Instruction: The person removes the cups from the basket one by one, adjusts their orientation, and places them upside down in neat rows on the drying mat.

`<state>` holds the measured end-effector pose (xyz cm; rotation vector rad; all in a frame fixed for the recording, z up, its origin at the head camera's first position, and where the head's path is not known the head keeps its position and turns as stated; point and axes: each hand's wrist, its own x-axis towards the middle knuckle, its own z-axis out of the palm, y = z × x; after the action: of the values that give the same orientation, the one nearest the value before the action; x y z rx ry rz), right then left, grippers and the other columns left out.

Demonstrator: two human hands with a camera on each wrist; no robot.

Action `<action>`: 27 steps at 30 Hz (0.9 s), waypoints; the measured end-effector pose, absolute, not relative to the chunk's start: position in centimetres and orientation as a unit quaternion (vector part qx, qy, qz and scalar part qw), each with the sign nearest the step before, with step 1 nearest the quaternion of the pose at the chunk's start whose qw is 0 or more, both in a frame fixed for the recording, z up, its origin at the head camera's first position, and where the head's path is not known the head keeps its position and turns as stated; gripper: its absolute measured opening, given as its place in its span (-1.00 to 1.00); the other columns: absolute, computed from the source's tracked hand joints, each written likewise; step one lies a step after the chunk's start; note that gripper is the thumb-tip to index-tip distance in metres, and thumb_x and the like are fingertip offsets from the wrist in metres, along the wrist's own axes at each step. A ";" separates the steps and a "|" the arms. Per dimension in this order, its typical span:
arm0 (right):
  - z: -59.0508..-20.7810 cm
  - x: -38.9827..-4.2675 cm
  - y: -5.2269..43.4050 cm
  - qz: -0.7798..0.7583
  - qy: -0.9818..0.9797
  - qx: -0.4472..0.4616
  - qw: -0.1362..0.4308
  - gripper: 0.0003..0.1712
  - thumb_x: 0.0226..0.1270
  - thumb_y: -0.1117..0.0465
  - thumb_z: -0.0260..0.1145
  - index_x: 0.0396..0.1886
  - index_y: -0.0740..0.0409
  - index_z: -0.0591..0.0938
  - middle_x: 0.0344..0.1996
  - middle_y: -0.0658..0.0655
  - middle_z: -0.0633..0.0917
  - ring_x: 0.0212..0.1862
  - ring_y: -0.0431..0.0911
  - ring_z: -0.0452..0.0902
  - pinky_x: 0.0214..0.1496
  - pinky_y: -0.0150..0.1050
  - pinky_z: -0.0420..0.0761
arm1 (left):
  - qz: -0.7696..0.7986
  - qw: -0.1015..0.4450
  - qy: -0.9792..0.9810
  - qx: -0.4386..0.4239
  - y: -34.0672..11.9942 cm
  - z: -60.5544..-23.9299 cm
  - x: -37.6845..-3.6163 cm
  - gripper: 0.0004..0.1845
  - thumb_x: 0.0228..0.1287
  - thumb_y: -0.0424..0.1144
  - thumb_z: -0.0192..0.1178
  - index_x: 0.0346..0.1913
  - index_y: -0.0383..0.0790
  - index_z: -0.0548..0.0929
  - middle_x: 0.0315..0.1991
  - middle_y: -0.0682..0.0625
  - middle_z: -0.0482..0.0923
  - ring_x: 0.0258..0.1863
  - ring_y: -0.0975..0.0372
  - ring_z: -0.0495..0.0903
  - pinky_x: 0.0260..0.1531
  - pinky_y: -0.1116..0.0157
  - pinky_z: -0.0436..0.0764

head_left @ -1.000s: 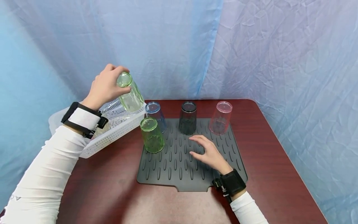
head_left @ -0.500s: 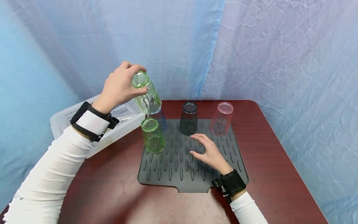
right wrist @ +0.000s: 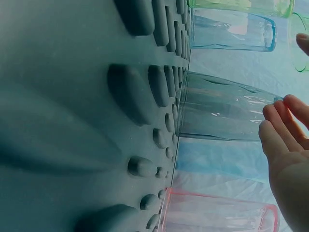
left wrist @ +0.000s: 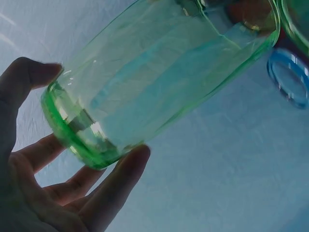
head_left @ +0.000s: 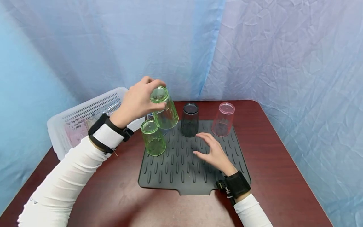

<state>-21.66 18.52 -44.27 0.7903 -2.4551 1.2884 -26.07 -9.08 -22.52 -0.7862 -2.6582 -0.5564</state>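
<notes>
Blue drapes are hanging behind the grey mat (head_left: 181, 170). Above the mat's left rear, the left hand (head_left: 139, 102) is pinching a tilted green cup (head_left: 165, 108) by its base; slipping, it may be toppling the green cup standing below (head_left: 153, 142). The right hand (head_left: 212, 153) is resting open on the mat.

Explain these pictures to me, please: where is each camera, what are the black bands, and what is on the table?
No machine here: a person works with bare hands. The black bands carry wrist cameras; the wide picture comes from a head camera. The left hand grips a green cup by its base, upside down in the air. The right hand rests open on a dark ribbed mat. On the mat, upside down, stand another green cup, a dark cup, a pink cup and a blue cup. A white basket stands at the left of the table.
</notes>
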 end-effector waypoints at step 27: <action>-41.9 -22.5 17.6 0.480 -0.835 0.232 0.136 0.12 -0.05 0.12 0.60 0.47 0.08 0.17 0.38 0.17 0.21 0.38 0.02 0.15 0.34 0.07 0.23 | -0.183 0.117 -0.898 -0.382 -2.1 -29.1 -25.0 -0.46 0.04 -0.08 0.42 0.13 -0.14 0.60 -0.09 -0.14 0.48 -0.47 0.15 0.51 -0.57 0.22 0.54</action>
<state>-22.53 17.58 -41.89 0.6713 -2.4191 1.3895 -24.97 -2.11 -29.12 -1.1176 -2.6288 -0.5360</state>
